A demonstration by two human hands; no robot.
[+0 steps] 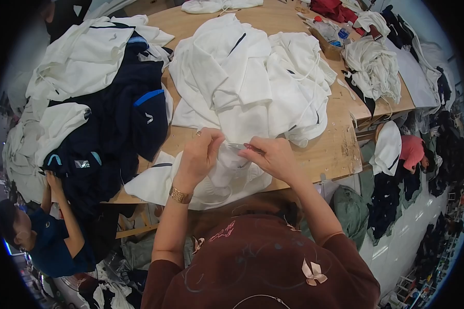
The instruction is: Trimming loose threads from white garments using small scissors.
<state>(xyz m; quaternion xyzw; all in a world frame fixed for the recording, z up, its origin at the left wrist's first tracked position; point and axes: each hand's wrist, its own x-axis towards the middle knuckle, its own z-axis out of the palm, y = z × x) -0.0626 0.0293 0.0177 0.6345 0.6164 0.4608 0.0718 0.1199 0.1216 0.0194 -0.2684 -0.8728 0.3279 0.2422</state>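
Observation:
Near the table's front edge, a white garment [231, 170] lies partly bunched up between my hands. My left hand [197, 157] is closed, thumb and fingers pinching a raised bit of the white cloth. On the other side my right hand [272, 158] is closed round a small dark red tool [248, 147], its tip by the same cloth; its exact kind is too small to tell. Just beyond my hands, a big heap of white garments [216, 67] with dark navy trim covers the middle of the table.
Navy garments [121, 110] and more white ones [82, 62] are piled at the left, where a co-worker [51, 232] handles them. A box of small items [329, 38] and a bundle of white cloth [371, 67] sit at the right of the wooden table [340, 152]. Another person [415, 153] bends farther right.

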